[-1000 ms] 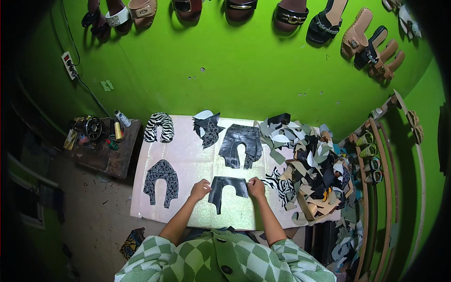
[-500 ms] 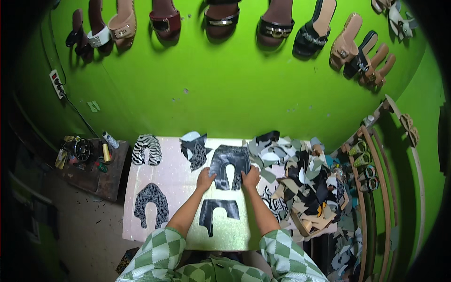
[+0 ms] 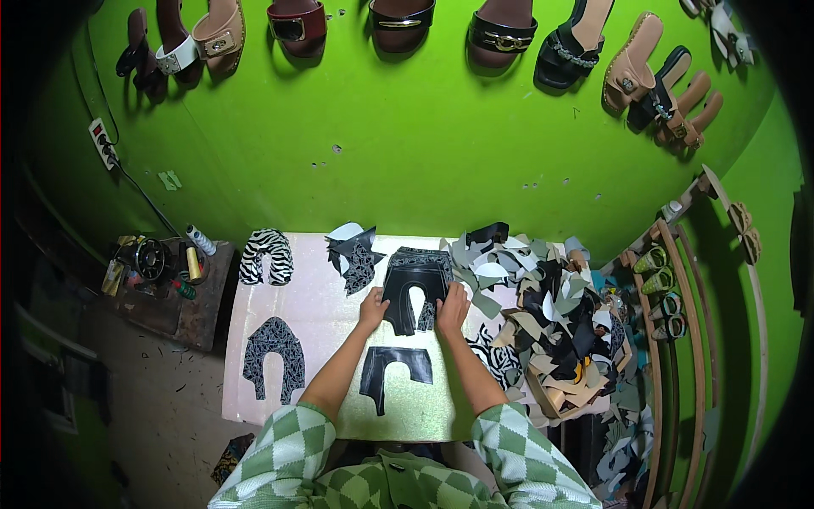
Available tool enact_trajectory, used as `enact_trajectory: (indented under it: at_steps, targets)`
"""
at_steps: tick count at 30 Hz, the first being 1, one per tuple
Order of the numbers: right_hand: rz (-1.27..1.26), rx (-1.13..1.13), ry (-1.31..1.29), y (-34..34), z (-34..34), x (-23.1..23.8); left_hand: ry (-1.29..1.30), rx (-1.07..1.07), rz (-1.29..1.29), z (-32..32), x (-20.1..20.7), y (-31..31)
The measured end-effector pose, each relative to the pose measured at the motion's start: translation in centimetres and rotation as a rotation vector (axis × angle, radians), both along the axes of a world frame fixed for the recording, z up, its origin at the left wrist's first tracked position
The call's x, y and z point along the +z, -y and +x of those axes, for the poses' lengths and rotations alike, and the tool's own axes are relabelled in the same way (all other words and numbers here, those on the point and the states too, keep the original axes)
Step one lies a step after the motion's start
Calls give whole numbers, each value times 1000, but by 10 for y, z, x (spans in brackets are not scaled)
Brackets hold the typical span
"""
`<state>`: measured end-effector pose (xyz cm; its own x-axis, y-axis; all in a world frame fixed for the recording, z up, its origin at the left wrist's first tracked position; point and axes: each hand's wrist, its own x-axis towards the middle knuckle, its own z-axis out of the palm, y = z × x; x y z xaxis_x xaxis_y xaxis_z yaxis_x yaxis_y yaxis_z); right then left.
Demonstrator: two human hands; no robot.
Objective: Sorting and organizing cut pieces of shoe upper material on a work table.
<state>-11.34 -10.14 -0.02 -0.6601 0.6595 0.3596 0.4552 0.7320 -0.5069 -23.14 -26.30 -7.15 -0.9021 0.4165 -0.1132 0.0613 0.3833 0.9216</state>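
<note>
Between my two hands is a stack of black U-shaped leather pieces (image 3: 418, 265), with patterned edges showing at its far end and right leg. My left hand (image 3: 371, 310) pinches its left side, thumb on the edge. My right hand (image 3: 454, 307) is closed round its right side, some of its fingers hidden. Nearer to me, apart from the stack, lies another black U-shaped piece (image 3: 397, 363) on the pale table (image 3: 331, 407). A grey-and-black patterned U-shaped piece (image 3: 275, 356) is at the left, with zebra-print pieces (image 3: 266, 254) beyond it.
A heap of leather offcuts (image 3: 560, 314) covers the table's right side. More black scraps (image 3: 352, 254) lie at the back. A dark side table (image 3: 199, 314) with thread spools stands left, a wooden rack (image 3: 666, 373) right. Sandals (image 3: 403, 25) hang on the green wall (image 3: 424, 161).
The stack's glossy top has turned dull black as its tilt changed, and its patterned far edges show more. My right hand's fingers have shifted along its side. The whole view has moved slightly.
</note>
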Motion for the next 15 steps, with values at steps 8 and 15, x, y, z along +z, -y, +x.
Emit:
enact_trajectory:
  at_steps: [8, 15]
  targets:
    - [-116, 465, -216, -16, 10, 0, 342, -50, 238, 8, -9, 20]
    - [-888, 728, -181, 32, 35, 48, 573, -105, 461, 29, 39, 64]
